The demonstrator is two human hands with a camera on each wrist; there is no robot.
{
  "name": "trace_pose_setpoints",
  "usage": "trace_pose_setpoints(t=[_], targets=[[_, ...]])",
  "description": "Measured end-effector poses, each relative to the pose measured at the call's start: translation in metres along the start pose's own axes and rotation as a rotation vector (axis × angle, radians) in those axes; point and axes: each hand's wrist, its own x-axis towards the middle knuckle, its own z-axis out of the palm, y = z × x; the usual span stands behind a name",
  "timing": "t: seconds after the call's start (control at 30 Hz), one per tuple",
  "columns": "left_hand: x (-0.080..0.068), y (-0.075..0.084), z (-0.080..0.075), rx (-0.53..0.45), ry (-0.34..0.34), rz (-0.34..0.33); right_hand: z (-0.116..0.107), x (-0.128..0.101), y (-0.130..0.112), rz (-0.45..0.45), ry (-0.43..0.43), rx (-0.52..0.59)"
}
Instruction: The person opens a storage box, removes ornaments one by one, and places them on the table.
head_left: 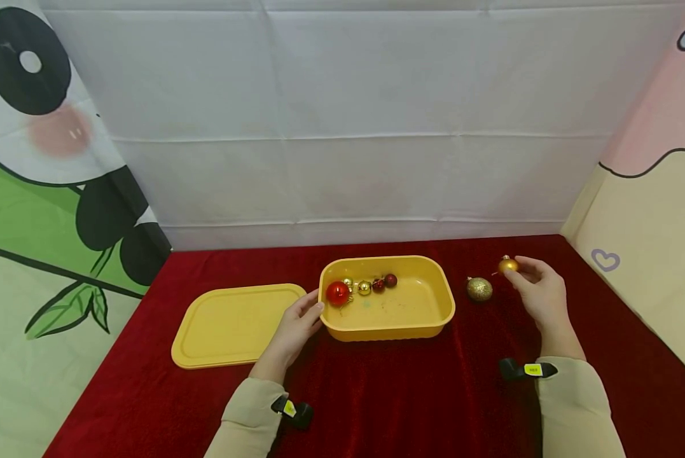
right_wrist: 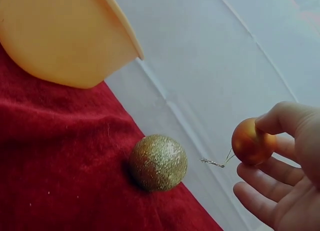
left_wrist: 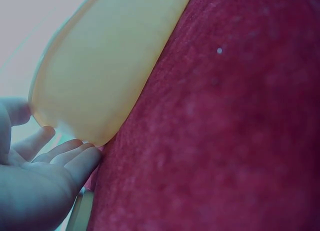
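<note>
A yellow plastic tub point(head_left: 434, 318) stands on the red cloth and holds a large red bauble point(head_left: 338, 293) with several small gold and dark red baubles beside it. My left hand point(head_left: 296, 327) holds the tub's left rim, thumb on top and fingers along the outer wall point(left_wrist: 100, 81). My right hand point(head_left: 539, 289) is lifted right of the tub and pinches a small gold bauble point(head_left: 508, 264) point(right_wrist: 251, 141) between thumb and fingers. A glittery gold bauble point(head_left: 479, 289) point(right_wrist: 158, 162) lies on the cloth between the tub and that hand.
A flat yellow lid point(head_left: 233, 324) lies left of the tub. A white sheet hangs at the back, with printed cloth panels on the left and right sides. The red cloth point(head_left: 405, 394) stretches toward me.
</note>
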Motion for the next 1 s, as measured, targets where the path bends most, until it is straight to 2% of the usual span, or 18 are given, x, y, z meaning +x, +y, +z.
trace_pose_setpoints(t=[0.2,0.43,1.0], targets=[[0.0,0.0,0.001,-0.005,0.005,-0.004,0.0,0.001,0.007,0.027,-0.023,-0.017],[0.001,-0.001,0.001,-0.005,0.001,-0.001,0.001,0.002,0.014,0.014,-0.043,-0.012],[-0.001,0.001,0.002,-0.021,0.012,-0.003,0.004,0.004,0.027,0.008,-0.127,-0.131]])
